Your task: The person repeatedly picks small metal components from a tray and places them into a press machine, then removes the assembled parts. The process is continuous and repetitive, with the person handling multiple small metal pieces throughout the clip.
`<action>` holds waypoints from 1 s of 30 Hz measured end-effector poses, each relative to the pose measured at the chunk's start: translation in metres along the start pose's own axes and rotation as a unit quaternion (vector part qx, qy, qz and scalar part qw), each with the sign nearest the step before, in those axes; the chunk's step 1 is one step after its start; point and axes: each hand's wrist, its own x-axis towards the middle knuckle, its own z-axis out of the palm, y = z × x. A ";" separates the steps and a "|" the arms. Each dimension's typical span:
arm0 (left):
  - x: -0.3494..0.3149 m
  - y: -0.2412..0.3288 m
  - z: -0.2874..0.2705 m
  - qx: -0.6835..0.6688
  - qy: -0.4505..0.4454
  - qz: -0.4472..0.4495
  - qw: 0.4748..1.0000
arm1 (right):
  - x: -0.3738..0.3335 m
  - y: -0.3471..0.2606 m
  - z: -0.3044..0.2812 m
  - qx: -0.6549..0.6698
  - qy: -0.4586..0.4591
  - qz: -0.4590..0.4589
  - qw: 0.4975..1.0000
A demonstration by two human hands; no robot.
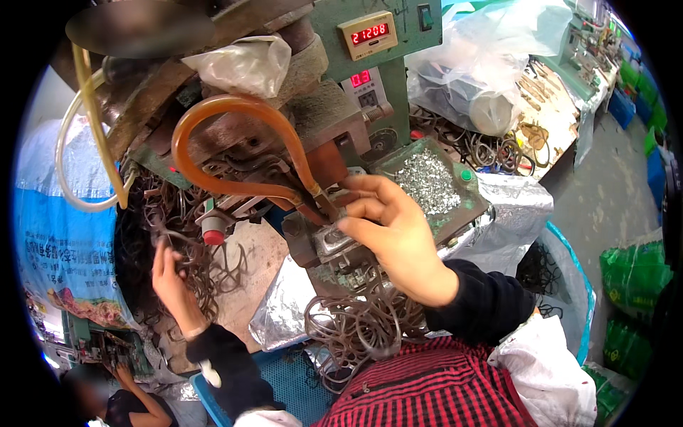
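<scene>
My right hand (pixel 398 231) is at the die of a green bench press (pixel 295 139). Its thumb and fingertips are closed together beside the metal die block (pixel 334 240); what they grip is too small and hidden to make out. An orange curved tube (pixel 235 103) loops down to end right by these fingertips. My left hand (pixel 173 285) is raised to the left, its fingers stretched up and slightly apart, next to a tangled heap of dark brown loops (pixel 206 267). No thing shows clearly in it. More brown loops (pixel 366 320) lie bundled below the die, in front of my body.
Small silvery metal pieces (pixel 427 181) cover a tray right of the die, with a green button (pixel 466 175) beside them. A red button (pixel 213 235) sticks out at left. A blue basket (pixel 292 381) stands below. Another person (pixel 135 398) sits at lower left.
</scene>
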 end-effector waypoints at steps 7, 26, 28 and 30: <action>-0.170 0.065 0.091 0.123 -0.106 0.469 0.868 | 0.017 -0.006 -0.053 -0.365 -0.061 -0.192 0.909; -0.180 0.063 0.139 0.044 -0.250 0.540 0.803 | 0.039 0.025 -0.151 -0.615 0.185 -0.275 0.716; -0.183 0.066 0.140 0.048 -0.260 0.523 0.810 | 0.034 0.035 -0.147 -0.646 0.132 -0.281 0.697; -0.179 0.066 0.142 0.075 -0.258 0.528 0.806 | 0.038 0.038 -0.137 -0.683 0.028 -0.322 0.655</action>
